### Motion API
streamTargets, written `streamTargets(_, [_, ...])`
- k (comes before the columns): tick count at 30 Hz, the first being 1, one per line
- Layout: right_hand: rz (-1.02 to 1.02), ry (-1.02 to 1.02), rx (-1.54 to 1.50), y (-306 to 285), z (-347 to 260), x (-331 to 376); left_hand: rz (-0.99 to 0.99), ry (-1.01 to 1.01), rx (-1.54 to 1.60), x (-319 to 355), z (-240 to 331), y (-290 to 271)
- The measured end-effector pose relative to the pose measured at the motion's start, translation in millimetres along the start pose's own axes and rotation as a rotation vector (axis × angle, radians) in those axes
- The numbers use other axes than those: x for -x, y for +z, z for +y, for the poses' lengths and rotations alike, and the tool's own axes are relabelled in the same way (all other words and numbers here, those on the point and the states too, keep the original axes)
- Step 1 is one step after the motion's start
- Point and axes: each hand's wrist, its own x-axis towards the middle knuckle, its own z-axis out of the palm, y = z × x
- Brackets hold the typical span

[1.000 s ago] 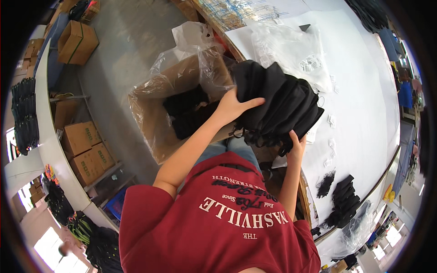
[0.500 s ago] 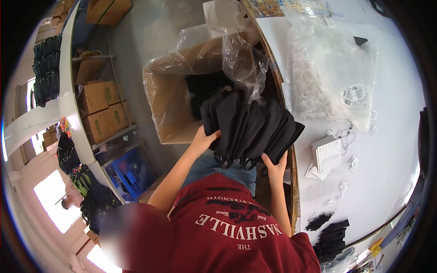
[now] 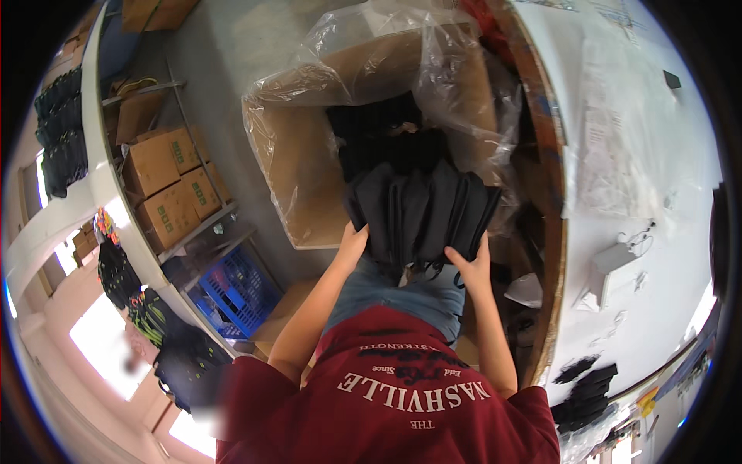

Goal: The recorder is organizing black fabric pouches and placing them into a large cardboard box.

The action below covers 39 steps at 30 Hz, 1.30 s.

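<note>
Both hands clasp a stack of folded black garments (image 3: 421, 213) from below: the left hand (image 3: 352, 243) grips its lower left corner with the fingers curled up against the fabric, and the right hand (image 3: 471, 267) is closed on its lower right edge, thumb on top. The stack fans out slightly, folds standing side by side, and hangs over the near edge of a large cardboard box (image 3: 297, 166) on the floor. The box is lined with a clear plastic bag (image 3: 371, 46) whose loose rim billows over the far and right walls. More black garments (image 3: 379, 131) lie inside the box against its right side, just beyond the held stack.

Right of the box runs the wooden edge of a white table (image 3: 634, 100), with thin clear plastic sheets near its far end and a small white device (image 3: 614, 267) with a cord near its front edge. A pile of black pieces (image 3: 591, 390) sits at the table's near corner. To the left, a metal shelf (image 3: 182, 178) carries brown cartons, with a blue crate (image 3: 239, 286) beneath it.
</note>
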Motion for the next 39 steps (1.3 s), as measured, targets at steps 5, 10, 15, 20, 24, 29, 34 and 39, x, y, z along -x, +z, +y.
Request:
streamTargets(5, [-0.038,0.075,-0.008,57.4,35.6,-68.3,0.025,-0.035,0.078,-78.4,-17.8,-32.1])
streamTargets(10, [-0.118,0.195,0.002,92.4,79.3,-136.5,-0.014,-0.103,0.14,-163.3,-55.5,-55.2])
streamTargets(15, [-0.199,0.358,0.102,121.4,137.9,-198.7,0.149,-0.161,0.153,-229.2,-111.1,-61.7])
streamTargets(20, [-0.219,0.467,0.126,134.1,211.4,-235.9,0.2,-0.234,0.143,-283.8,-154.6,-59.2])
streamTargets(24, [-0.211,0.555,0.182,133.7,257.5,-243.6,0.192,-0.291,0.101,-308.4,-186.9,-58.0])
streamTargets(29, [-0.173,0.562,0.157,134.0,277.0,-247.6,0.168,-0.261,0.11,-321.9,-210.5,-54.7])
streamTargets(34, [-0.176,0.528,0.197,116.6,283.2,-270.3,0.119,-0.233,0.113,-337.4,-196.3,-39.1])
streamTargets(39, [-0.152,0.43,0.231,109.8,269.2,-318.3,0.116,-0.065,0.064,-376.4,-176.3,-18.4])
